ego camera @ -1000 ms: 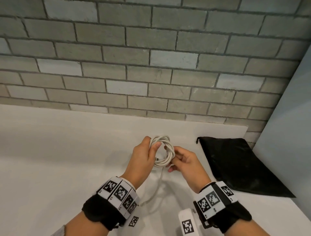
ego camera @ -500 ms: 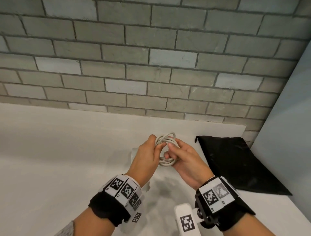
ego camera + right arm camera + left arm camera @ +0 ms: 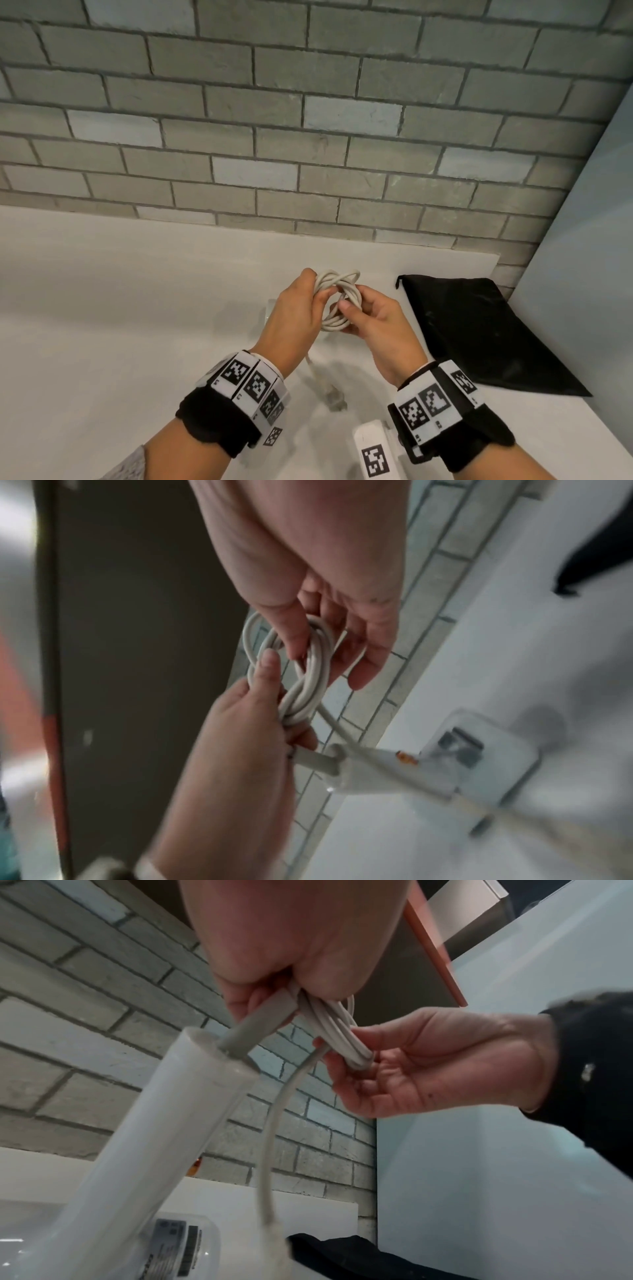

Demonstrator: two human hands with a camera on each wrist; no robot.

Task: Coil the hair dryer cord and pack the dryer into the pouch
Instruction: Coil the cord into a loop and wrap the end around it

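Both hands are raised over the white counter (image 3: 120, 308), working the cord (image 3: 339, 301). The left hand (image 3: 294, 318) grips 1 side of the coil, fingers curled round the strands; the right hand (image 3: 373, 322) pinches the other side. The dryer (image 3: 143, 1137) hangs below, its plug (image 3: 334, 399) dangling. The black pouch (image 3: 479, 329) lies flat on the right.

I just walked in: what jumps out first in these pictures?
Two hands meet at the middle of the white counter, the left hand and right hand both gripping a coiled white cord. A flat black pouch lies to their right, against the grey brick wall.
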